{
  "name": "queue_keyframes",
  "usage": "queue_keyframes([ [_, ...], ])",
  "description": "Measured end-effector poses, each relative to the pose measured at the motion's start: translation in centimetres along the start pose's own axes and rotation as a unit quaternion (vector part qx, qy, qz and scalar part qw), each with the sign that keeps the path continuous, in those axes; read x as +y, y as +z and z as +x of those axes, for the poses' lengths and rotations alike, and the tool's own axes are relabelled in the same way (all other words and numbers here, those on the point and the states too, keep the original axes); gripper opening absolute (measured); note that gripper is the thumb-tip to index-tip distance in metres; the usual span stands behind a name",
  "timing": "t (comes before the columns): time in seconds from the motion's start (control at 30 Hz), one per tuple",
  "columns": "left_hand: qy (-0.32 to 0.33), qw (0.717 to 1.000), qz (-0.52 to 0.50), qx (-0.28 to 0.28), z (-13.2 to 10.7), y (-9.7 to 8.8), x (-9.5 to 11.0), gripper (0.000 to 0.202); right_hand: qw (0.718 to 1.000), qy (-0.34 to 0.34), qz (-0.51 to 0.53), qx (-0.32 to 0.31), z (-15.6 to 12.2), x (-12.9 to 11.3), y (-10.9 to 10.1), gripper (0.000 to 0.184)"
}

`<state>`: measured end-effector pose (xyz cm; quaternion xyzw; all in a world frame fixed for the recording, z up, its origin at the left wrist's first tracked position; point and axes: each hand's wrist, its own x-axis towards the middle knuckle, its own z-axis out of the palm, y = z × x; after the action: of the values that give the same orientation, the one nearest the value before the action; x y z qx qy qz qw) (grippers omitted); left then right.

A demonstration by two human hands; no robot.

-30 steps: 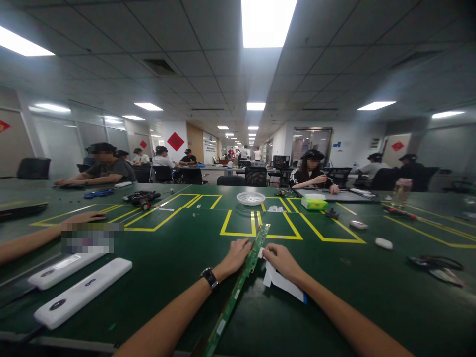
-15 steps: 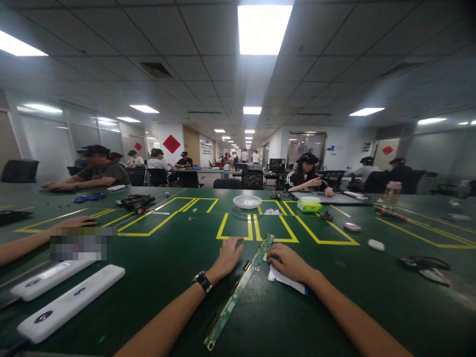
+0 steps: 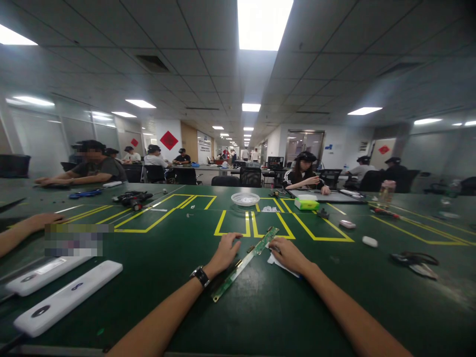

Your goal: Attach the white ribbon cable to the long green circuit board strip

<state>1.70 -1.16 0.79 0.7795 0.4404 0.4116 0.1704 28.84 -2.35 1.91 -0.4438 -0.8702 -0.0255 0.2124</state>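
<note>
A long, narrow green circuit board [image 3: 243,265] lies diagonally in front of me, its near end to the left and its far end by my right hand. My right hand [image 3: 286,252] is closed at the board's far right edge, with its fingertips partly hidden. Under that palm is a crumpled white tissue or paper [image 3: 277,263], only partly visible. My left hand [image 3: 225,252], wearing a wristwatch, is beside the board on its left. Its fingers are spread and nothing shows in them.
A white bowl [image 3: 245,199] stands ahead among yellow tape outlines. Two white power-strip-like bars [image 3: 70,297] lie left, near another person's arm [image 3: 28,229]. To the right are a green tissue pack [image 3: 307,203], a white case [image 3: 370,241] and a dark cable bundle [image 3: 414,260].
The circuit board's near end has moved away from me, and the board now lies at a flatter slant in view. Both hands stay close to their former places.
</note>
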Motion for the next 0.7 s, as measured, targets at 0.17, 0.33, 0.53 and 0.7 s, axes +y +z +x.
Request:
queue_keyframes([
  [0.17, 0.020, 0.999, -0.012, 0.027, 0.3, -0.3, 0.2, 0.027, 0.993, -0.097, 0.066, -0.027, 0.4, -1.8, 0.2, 0.031],
  [0.33, 0.017, 1.000, -0.013, 0.009, 0.1, -0.6, 0.6, 0.026, 0.997, -0.059, 0.039, -0.016, 0.7, -0.7, 0.5, 0.032],
  [0.53, 0.028, 0.999, -0.018, -0.008, -0.1, -0.3, 1.0, 0.024, 0.998, -0.037, 0.052, -0.001, 0.5, -0.4, 0.9, 0.031],
  [0.7, 0.030, 0.999, -0.020, -0.005, -0.1, -0.4, 1.1, 0.023, 0.991, -0.103, 0.076, -0.029, 0.4, -3.1, 0.8, 0.034],
])
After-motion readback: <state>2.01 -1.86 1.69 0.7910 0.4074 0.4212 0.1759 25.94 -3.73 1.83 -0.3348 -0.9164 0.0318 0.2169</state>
